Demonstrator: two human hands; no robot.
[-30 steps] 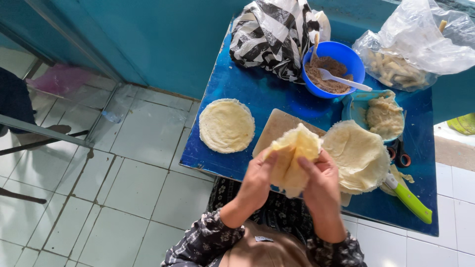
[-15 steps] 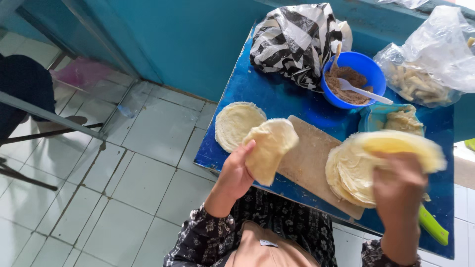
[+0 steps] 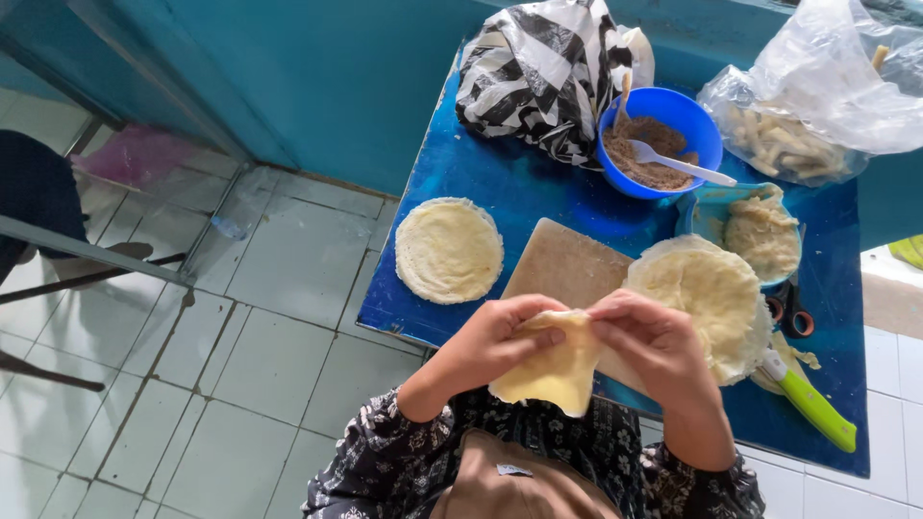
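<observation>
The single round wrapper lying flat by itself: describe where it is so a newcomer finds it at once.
Start at the blue table and go to its left part, below the black-and-white striped bag. Left of the wooden board lies the single round wrapper. Unlike the stack of wrappers on the right, it lies alone, flat on the bare tabletop.

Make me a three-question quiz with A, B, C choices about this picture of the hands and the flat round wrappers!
1. Where is the white spoon?
A. in the round blue plastic bowl
B. on the floor
C. on the wooden cutting board

2. What colour is the knife handle?
A. red
B. green
C. black

3. What is the thin pale yellow wrapper doing?
A. lying flat
B. rolled shut
C. hanging from both hands

Answers: 1 A, the spoon rests in the brown filling; 2 B, bright green; 3 C, the left hand and right hand pinch its top.
</observation>
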